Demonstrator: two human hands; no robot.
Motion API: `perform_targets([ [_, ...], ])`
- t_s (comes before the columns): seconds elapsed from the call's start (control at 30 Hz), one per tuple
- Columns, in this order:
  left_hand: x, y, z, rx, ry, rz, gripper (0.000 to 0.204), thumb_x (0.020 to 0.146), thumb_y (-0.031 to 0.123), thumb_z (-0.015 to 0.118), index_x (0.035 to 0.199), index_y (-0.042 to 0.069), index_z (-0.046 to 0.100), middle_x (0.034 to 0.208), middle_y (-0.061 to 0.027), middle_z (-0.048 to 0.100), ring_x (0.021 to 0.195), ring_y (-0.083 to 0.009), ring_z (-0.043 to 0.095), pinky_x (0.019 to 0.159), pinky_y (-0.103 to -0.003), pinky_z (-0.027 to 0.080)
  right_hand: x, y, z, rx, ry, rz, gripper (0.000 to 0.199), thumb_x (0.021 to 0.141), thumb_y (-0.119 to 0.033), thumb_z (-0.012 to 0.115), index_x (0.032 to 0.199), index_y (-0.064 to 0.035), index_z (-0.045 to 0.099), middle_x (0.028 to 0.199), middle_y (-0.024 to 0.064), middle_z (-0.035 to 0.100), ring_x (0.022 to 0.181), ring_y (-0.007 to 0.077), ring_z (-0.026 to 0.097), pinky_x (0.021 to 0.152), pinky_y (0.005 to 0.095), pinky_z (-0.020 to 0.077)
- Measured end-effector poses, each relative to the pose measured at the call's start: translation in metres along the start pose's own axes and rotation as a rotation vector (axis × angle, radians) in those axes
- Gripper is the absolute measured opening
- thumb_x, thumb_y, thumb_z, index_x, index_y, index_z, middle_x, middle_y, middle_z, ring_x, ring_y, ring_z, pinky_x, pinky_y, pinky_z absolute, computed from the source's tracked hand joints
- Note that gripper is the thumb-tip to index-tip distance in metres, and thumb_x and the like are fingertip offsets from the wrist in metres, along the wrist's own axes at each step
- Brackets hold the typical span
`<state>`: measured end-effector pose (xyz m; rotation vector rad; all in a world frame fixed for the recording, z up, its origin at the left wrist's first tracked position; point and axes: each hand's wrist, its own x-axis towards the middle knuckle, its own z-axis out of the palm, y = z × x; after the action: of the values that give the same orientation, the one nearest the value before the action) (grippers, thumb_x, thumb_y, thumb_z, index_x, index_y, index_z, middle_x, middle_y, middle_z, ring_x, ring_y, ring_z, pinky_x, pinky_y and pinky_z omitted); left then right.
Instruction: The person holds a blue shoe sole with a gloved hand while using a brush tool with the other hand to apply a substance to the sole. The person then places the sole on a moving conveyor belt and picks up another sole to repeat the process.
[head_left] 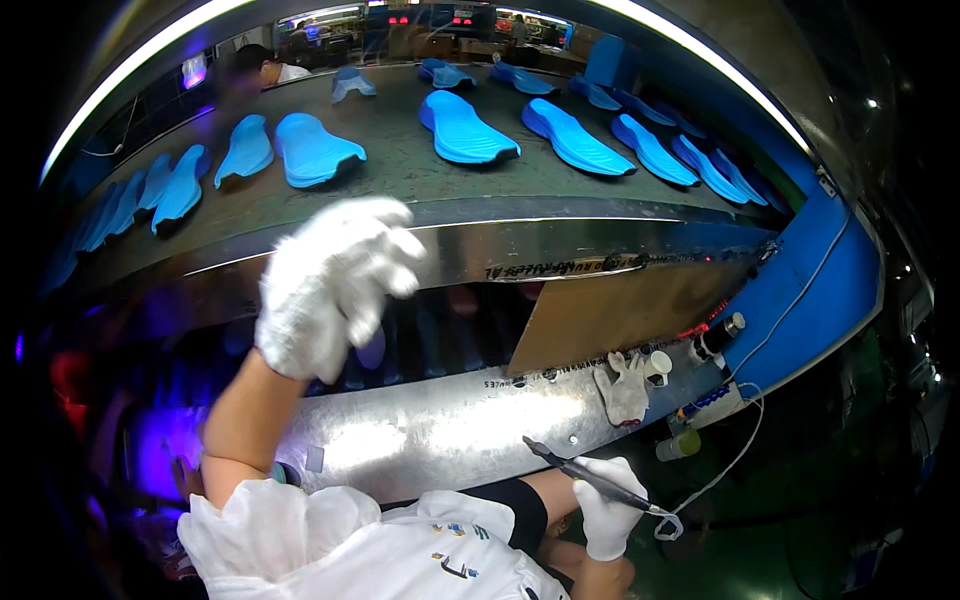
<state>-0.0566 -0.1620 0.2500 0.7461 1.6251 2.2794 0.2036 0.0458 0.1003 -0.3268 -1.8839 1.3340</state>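
My left hand [340, 280], in a white glove, is raised before the metal edge of the belt. Its fingers are slightly bent and apart, and I see nothing in them. Closest to it is a blue shoe sole [313, 152] lying on the dark green conveyor belt [400, 180]. My right hand [610, 508], also gloved in white, is low by my lap. It is closed around a black pen-shaped electric tool [585, 474] with a pointed tip and a pale cord [715, 480]. The tip points up and left, over the front edge of the metal shelf.
Several more soles [575, 140] lie along the belt. Below it, a metal shelf [400, 425] holds a loose glove [625, 388] and a white cup [657, 368]. A cardboard sheet [610, 315] leans behind them. Another person [262, 68] is beyond the belt.
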Motion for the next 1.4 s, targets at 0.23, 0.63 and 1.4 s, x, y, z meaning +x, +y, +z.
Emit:
perform_targets([
  [0.23, 0.101, 0.069, -0.159, 2.149, 0.343, -0.235, 0.031, 0.091, 0.019, 0.051, 0.11, -0.002, 0.064, 0.112, -0.0264, 0.064, 0.105, -0.0413, 0.062, 0.09, -0.046, 0.051, 0.002, 0.002, 0.007, -0.015, -0.048, -0.04, 0.027, 0.069, 0.002, 0.079, 0.095, 0.0012, 0.071, 0.083, 0.0097, 0.067, 0.072, 0.0189, 0.063, 0.067, 0.0288, 0.0497],
  [0.63, 0.029, -0.022, -0.059, 0.493, 0.216, 0.856, 0.025, 0.093, 0.003, 0.059, 0.116, -0.005, 0.064, 0.121, -0.0174, 0.062, 0.114, -0.0293, 0.062, 0.102, -0.038, 0.047, -0.022, 0.039, -0.009, 0.239, 0.442, 0.225, 0.017, 0.088, 0.001, 0.064, 0.105, 0.0025, 0.062, 0.094, 0.0112, 0.069, 0.067, 0.009, 0.063, 0.061, 0.0197, 0.0509],
  [1.4, -0.061, -0.343, 0.051, -0.859, -0.363, -1.306, 0.092, 0.088, 0.079, 0.033, 0.129, -0.001, 0.051, 0.107, -0.0252, 0.062, 0.073, -0.0351, 0.065, 0.047, -0.043, 0.053, -0.018, 0.077, 0.012, 0.249, 0.537, 0.454, 0.019, 0.089, -0.005, 0.069, 0.105, 0.003, 0.063, 0.078, 0.0039, 0.065, 0.064, 0.0095, 0.06, 0.06, 0.0234, 0.049],
])
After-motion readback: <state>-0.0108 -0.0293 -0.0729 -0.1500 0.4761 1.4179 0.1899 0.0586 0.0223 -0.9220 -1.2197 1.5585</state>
